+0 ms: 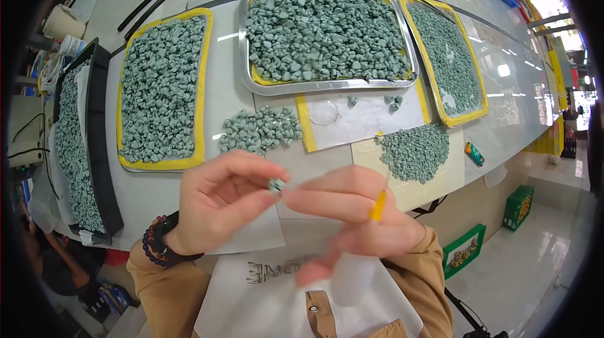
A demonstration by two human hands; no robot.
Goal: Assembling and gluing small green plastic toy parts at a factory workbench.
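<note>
My left hand (223,203) pinches a small speckled green stone (275,184) between thumb and fingertip, in front of my chest. Fingertips of my right hand (358,206) meet it from the other side, touching or nearly touching the stone. A slim yellow tool (378,206) with a thin pale tip pokes up between the right hand's fingers; its kind cannot be made out. That hand is slightly blurred. Just beyond both hands lies a loose group of larger green stones (261,129). To its right is a pile of smaller stones (415,152) on a cream sheet.
Green stones fill a metal tray (327,88), a yellow-rimmed tray (200,86) at left, another yellow-rimmed tray (479,96) at right and a black bin (100,130). A clear ring (324,111) lies on a yellow-edged sheet. Black tweezers (145,8) lie far left, a small green tube (474,154) right.
</note>
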